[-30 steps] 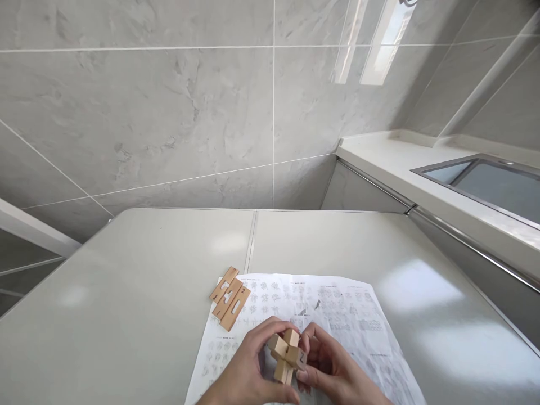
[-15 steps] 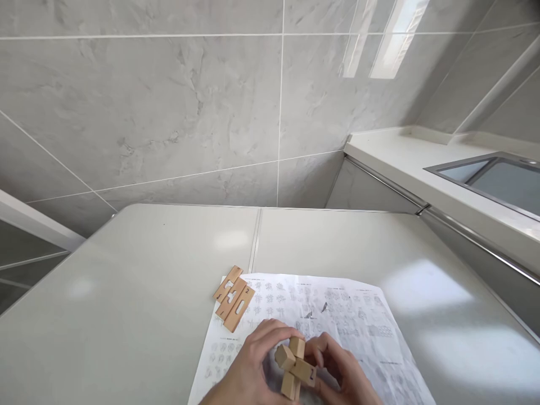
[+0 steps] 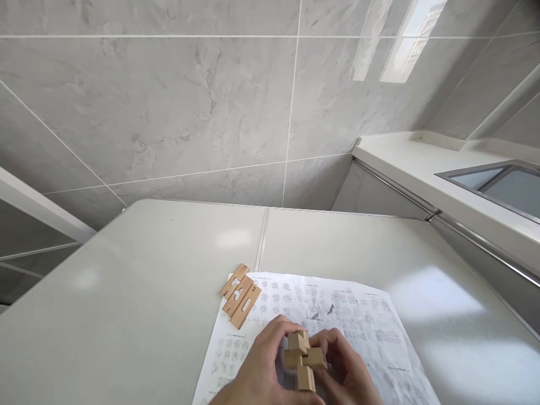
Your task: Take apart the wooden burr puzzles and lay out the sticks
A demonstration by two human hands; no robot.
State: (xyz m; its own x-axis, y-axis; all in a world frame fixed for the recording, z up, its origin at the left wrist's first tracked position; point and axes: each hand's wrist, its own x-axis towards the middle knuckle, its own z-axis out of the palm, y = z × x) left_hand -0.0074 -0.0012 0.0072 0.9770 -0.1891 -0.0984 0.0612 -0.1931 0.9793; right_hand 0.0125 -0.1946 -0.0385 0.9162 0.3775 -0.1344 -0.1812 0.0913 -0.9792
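Observation:
Near the bottom of the head view, both hands are closed around a wooden burr puzzle [image 3: 304, 360] made of crossed square bars. My left hand [image 3: 265, 365] grips it from the left, with the index finger along its top and the thumb at its lower end. On the other side, my right hand [image 3: 343, 365] pinches the bar that sticks out to the right. The fingertips behind the puzzle are partly hidden. Beneath the hands lies a creased printed sheet [image 3: 371, 332] with rows of small puzzle diagrams.
Several flat wooden pieces [image 3: 241, 296] with cut-out slots and numbers lie together at the sheet's upper left corner. They rest on a glossy white table [image 3: 177, 264] with a seam across it. A counter [image 3: 400, 152] with a sink [image 3: 502, 180] stands right, beyond a tiled wall [image 3: 169, 101].
The burr puzzle has been turned in the hands, so its numbered bar end no longer faces me and the bars form a squarer cross. The whole view has shifted slightly.

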